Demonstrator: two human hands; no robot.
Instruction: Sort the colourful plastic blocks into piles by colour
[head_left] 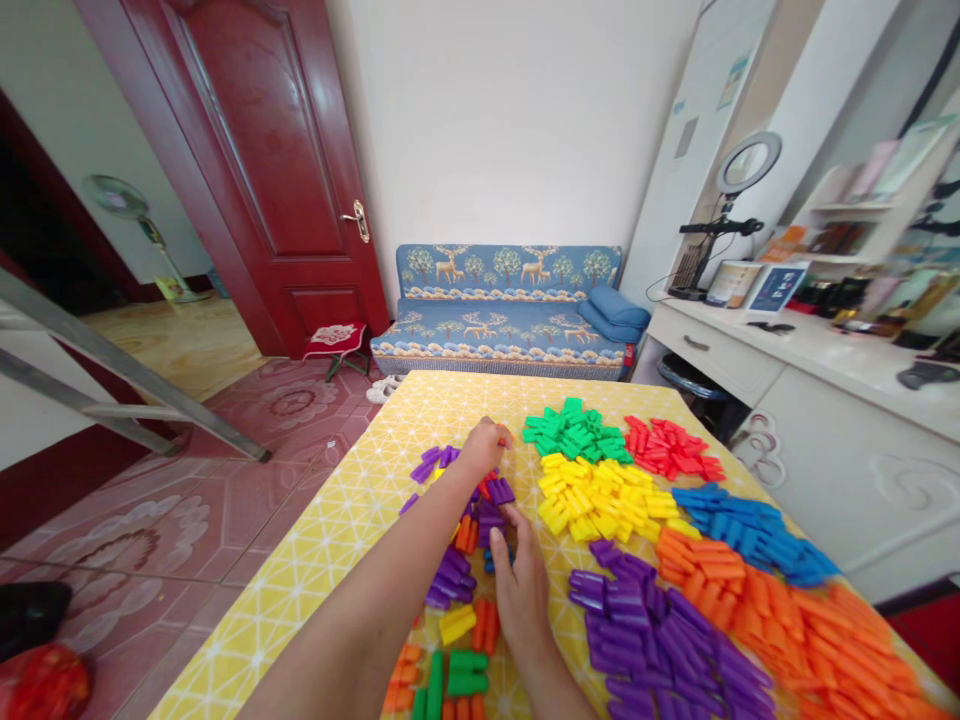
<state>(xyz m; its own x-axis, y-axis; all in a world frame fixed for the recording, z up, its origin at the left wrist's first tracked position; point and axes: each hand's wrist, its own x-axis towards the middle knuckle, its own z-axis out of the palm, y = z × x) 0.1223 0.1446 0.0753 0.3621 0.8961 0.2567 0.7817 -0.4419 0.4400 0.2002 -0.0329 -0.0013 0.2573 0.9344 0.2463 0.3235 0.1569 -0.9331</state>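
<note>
My left hand (pixel 486 446) reaches across the mixed plastic pieces, its fingers curled at the pile's far side; what they hold, if anything, is hidden. Closer to me, my right hand (pixel 523 585) lies beside the pile with thumb and fingers apart. Its fingertips are near a purple piece (pixel 491 515), and a blue piece (pixel 491 561) peeks out by the thumb. The pieces are short, ribbed and tube-like. The mixed pile also has an orange piece (pixel 466 534), a yellow piece (pixel 457 624) and a green piece (pixel 466 672). My left forearm covers part of it.
On the yellow-patterned tablecloth (pixel 330 540), right of my hands, lie heaps of green (pixel 574 432), red (pixel 670 449), yellow (pixel 600 497), blue (pixel 754 530), orange (pixel 810 625) and purple pieces (pixel 660 635). A blue sofa (pixel 495 320) stands beyond the table, a white dresser (pixel 840 400) at right.
</note>
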